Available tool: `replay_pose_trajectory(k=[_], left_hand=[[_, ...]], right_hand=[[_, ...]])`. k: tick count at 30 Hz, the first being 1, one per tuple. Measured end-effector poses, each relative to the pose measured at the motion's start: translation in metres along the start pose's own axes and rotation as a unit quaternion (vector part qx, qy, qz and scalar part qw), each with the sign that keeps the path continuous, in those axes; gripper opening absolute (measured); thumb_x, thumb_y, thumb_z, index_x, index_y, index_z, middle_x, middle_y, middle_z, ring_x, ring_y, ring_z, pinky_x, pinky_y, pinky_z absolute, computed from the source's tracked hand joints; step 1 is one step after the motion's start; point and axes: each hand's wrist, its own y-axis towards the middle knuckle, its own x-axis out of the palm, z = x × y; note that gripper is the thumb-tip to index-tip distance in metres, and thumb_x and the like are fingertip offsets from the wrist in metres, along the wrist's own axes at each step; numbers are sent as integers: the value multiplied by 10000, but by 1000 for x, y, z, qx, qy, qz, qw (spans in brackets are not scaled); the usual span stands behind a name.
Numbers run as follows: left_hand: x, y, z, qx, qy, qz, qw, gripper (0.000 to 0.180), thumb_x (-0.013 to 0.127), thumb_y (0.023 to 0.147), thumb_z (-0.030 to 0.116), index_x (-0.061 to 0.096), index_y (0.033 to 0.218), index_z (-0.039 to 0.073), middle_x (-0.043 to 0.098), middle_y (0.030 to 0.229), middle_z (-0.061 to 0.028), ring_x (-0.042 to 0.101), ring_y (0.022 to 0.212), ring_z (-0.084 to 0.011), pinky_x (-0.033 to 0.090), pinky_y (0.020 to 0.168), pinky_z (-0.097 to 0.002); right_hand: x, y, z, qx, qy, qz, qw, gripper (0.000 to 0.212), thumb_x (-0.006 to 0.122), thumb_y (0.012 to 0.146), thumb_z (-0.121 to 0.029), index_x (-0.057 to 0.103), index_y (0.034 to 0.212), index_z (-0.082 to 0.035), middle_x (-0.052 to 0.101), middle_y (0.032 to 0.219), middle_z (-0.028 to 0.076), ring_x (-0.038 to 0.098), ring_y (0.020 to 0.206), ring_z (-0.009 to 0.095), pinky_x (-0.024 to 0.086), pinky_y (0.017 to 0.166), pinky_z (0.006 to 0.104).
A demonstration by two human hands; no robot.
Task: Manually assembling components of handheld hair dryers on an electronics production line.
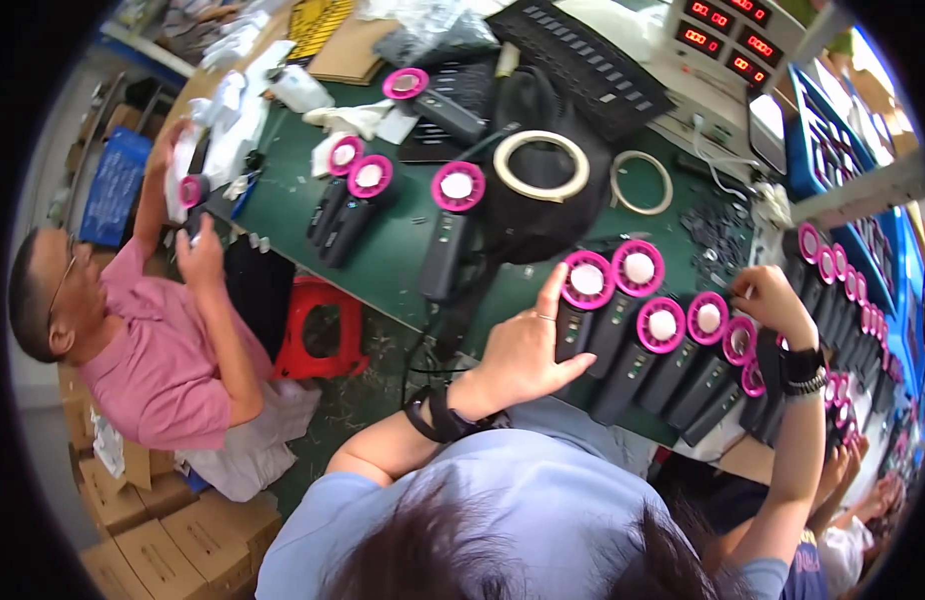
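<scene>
In front of me stands a cluster of black handheld fans with pink ring heads. My left hand (528, 350) lies against the left side of the nearest handheld fan (587, 281), index finger stretched up by its head and thumb spread across toward its handle. Beside it are another handheld fan (638, 268) and one with a pale centre (661, 325). My right hand (778, 308) is beyond the right end of the cluster, its fingers curled together next to a pile of small black parts (715, 235); what they hold, if anything, cannot be made out.
A co-worker (163, 350) sits at left, holding a fan. More fans (451, 215) lie on the green table (393, 290). Two pale rings (543, 165), a black cloth-like heap (518, 235) and a power supply (718, 60) are beyond. Blue racks (848, 150) stand right.
</scene>
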Motion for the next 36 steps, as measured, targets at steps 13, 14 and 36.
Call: replay_pose_trajectory(k=[13, 14, 36], left_hand=[[-4, 9, -8, 4, -89, 0, 996, 1138, 791, 726, 223, 35, 1556, 36, 654, 828, -145, 683, 723, -338, 554, 658, -418], [-3, 10, -10, 16, -100, -10, 995, 1138, 791, 726, 223, 35, 1556, 36, 654, 828, -145, 683, 723, -338, 554, 658, -418], [-47, 13, -23, 72, -65, 139, 986, 710, 790, 784, 103, 485, 1425, 74, 589, 821, -13, 507, 645, -112, 439, 583, -248]], right_hand=[[-32, -20, -42, 52, 34, 75, 995, 175, 730, 845, -147, 689, 864, 21, 658, 698, 124, 639, 619, 191, 511, 606, 315], [-39, -23, -53, 62, 57, 77, 994, 188, 719, 870, -162, 690, 887, 23, 659, 708, 117, 637, 622, 179, 510, 608, 309], [4, 116, -49, -129, -136, 10, 982, 174, 688, 740, -98, 661, 865, 20, 687, 808, 164, 668, 777, 351, 532, 719, 424]])
